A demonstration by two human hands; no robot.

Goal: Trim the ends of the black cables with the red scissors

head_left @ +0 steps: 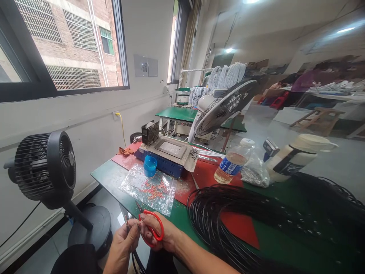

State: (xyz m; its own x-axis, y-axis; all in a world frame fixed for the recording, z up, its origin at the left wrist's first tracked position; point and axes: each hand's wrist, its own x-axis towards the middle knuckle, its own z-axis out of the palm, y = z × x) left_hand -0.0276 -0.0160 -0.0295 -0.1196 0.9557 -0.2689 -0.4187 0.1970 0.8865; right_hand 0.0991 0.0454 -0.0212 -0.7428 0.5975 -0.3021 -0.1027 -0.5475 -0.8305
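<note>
My left hand (124,239) is closed in a pinch at the lower middle, in front of the table's near edge. A black cable (137,262) hangs down below its fingers, and the tip in the pinch is mostly hidden. Right beside it, my right hand (149,228) is wrapped round red-handled scissors (162,227), their blades pointing up and away. The fingers of both hands meet or nearly touch. Just beyond lies a clear plastic bag (128,185) scattered with small orange-red scraps (154,191), with a blue round container (149,166) at its far side.
Behind the bag sits a blue hot-plate-like device (171,148) with a small black fan. Coiled black cables (211,213) cover the table's right side, near a plastic bottle (231,163) and a beige jug (296,156). A black floor fan (45,167) stands left; a person (308,83) is far right.
</note>
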